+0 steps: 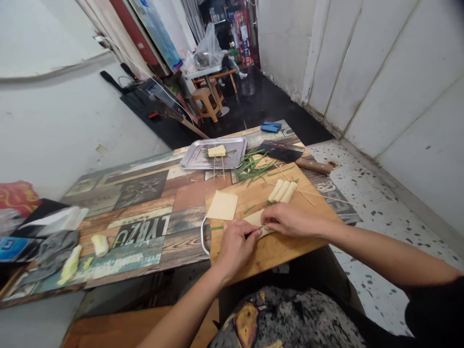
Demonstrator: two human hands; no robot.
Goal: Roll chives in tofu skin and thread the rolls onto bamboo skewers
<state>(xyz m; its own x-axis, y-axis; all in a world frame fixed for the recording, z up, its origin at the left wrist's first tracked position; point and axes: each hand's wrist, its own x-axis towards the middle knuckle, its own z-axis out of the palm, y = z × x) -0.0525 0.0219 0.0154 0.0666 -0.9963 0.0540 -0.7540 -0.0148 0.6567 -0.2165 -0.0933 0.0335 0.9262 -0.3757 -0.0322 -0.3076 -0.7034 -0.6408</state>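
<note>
On the wooden cutting board point(275, 246), my left hand point(235, 246) and my right hand point(286, 220) meet over a pale tofu-skin sheet point(253, 218) with green chive stems in it. Both hands have fingers curled and pressed on this roll. A flat square tofu sheet point(222, 205) lies to the left. Three finished rolls on skewers point(282, 191) rest further back. A pile of green chives point(253, 166) lies at the board's far edge.
A metal tray point(195, 157) holds one skewered roll point(216, 151). A cleaver point(286, 152) lies at the far right, a blue object point(270, 126) beyond it. Cloth, bags and pale vegetable pieces point(99, 244) sit at the table's left. Stools stand behind.
</note>
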